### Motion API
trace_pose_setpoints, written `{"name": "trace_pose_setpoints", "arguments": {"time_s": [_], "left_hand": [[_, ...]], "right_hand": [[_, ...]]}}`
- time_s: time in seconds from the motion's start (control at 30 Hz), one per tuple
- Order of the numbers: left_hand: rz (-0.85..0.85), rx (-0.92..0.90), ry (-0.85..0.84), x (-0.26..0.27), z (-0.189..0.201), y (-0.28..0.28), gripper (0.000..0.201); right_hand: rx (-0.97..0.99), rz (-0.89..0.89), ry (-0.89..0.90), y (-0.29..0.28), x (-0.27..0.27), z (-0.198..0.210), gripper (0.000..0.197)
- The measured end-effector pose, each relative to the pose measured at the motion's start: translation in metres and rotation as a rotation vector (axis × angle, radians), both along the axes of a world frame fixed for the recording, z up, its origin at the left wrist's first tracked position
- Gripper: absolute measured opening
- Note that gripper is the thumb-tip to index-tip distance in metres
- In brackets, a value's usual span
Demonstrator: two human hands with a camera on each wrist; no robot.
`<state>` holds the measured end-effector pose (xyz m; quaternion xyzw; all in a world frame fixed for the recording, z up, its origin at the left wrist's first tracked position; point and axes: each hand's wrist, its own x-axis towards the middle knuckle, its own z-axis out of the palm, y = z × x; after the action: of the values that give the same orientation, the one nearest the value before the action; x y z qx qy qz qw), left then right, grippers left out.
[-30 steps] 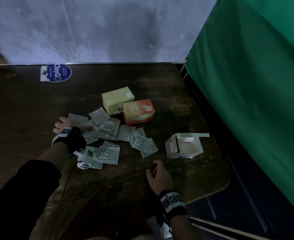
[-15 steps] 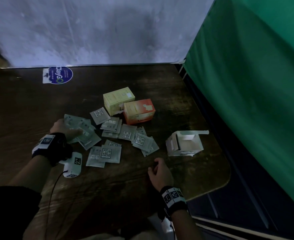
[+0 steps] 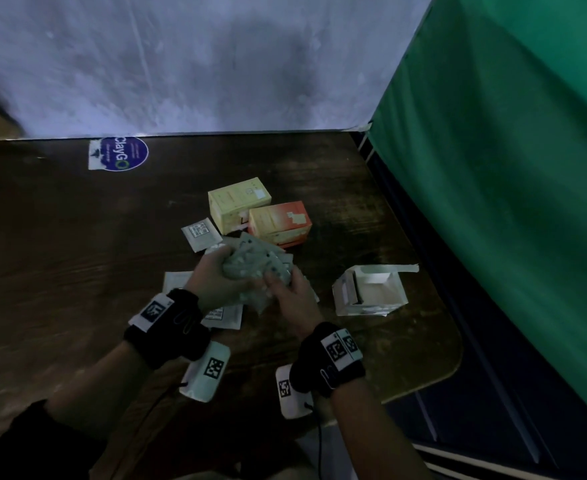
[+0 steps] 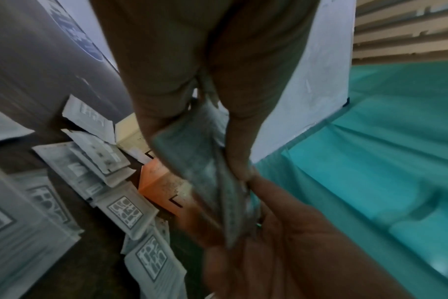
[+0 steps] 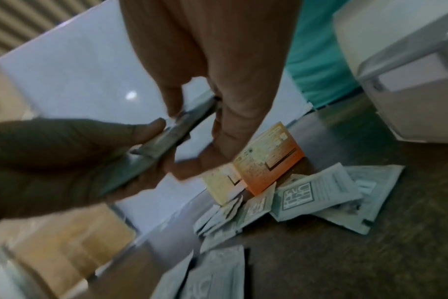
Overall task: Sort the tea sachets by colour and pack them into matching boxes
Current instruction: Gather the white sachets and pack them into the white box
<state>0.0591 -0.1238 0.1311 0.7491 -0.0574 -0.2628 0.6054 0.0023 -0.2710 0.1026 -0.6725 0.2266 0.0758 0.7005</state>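
Both hands — left hand [image 3: 216,278], right hand [image 3: 290,296] — grip one stack of grey paper sachets [image 3: 257,265] above the dark wooden table [image 3: 77,254], near the orange cardboard box [image 3: 280,221].

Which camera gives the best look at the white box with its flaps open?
The head view: the open white box sits whole on the table, to the right of both hands, its flaps and pale inside showing. The right wrist view catches only a blurred part of it at the upper right. The left wrist view does not show it.
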Motion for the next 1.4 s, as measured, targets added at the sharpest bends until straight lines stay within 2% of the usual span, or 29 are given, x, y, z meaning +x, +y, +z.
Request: {"name": "trace_pose_setpoints", "arguments": {"time_s": [0.03, 0.13, 0.17, 0.3, 0.4, 0.47, 0.57, 0.67, 0.73, 0.8, 0.87, 0.97, 1.1, 1.17, 1.27, 1.33, 1.4], "left_hand": [[-0.008, 0.005, -0.009, 0.000, -0.002, -0.002, 0.048], [-0.110, -0.062, 0.039, 0.000, -0.006, -0.002, 0.089], [-0.162, -0.093, 0.026, -0.002, -0.007, -0.001, 0.095], [-0.285, -0.152, -0.086, -0.009, -0.006, -0.001, 0.094], [-0.311, -0.191, -0.180, -0.010, -0.002, -0.003, 0.092], [-0.308, -0.244, -0.220, -0.011, 0.000, -0.007, 0.101], [-0.299, -0.243, -0.326, -0.009, -0.001, -0.009, 0.114], [-0.289, -0.379, -0.209, -0.011, 0.000, -0.015, 0.102], [-0.245, -0.452, -0.081, -0.015, 0.003, -0.022, 0.076], [-0.184, -0.488, 0.018, -0.017, 0.008, -0.028, 0.040], [-0.103, -0.505, 0.092, -0.014, 0.012, -0.033, 0.026], [0.001, -0.600, 0.144, -0.008, 0.019, -0.039, 0.028], [0.079, -0.647, 0.174, -0.002, 0.017, -0.040, 0.046], [0.079, -0.648, 0.163, -0.001, 0.017, -0.040, 0.051], [0.010, -0.642, 0.187, -0.002, 0.014, -0.038, 0.071], [-0.051, -0.684, 0.191, -0.002, 0.011, -0.037, 0.069], [-0.070, -0.691, 0.146, -0.003, 0.013, -0.036, 0.052]], "right_hand": [[-0.002, -0.017, -0.016, -0.004, -0.001, 0.001, 0.024], [0.050, -0.040, -0.021, -0.016, -0.006, 0.004, 0.028], [0.076, -0.052, -0.013, -0.020, -0.007, 0.005, 0.030], [0.132, -0.155, -0.028, -0.032, -0.014, 0.012, 0.035], [0.277, -0.215, -0.073, -0.034, -0.023, 0.019, 0.036], [0.357, -0.210, -0.082, -0.032, -0.028, 0.023, 0.034], [0.456, -0.161, -0.087, -0.029, -0.033, 0.028, 0.044], [0.517, -0.101, -0.069, -0.025, -0.034, 0.028, 0.049], [0.518, -0.072, -0.046, -0.024, -0.034, 0.028, 0.041], [0.515, -0.049, -0.032, -0.023, -0.033, 0.028, 0.039], [0.508, -0.051, -0.039, -0.023, -0.033, 0.026, 0.041], [0.440, -0.081, -0.055, -0.023, -0.031, 0.024, 0.041], [0.351, -0.097, -0.077, -0.023, -0.029, 0.024, 0.037], [0.346, -0.102, -0.072, -0.020, -0.029, 0.024, 0.030], [0.414, -0.124, -0.069, -0.017, -0.027, 0.024, 0.022], [0.452, -0.127, -0.077, -0.017, -0.026, 0.026, 0.024], [0.458, -0.124, -0.070, -0.018, -0.025, 0.028, 0.024]]}}
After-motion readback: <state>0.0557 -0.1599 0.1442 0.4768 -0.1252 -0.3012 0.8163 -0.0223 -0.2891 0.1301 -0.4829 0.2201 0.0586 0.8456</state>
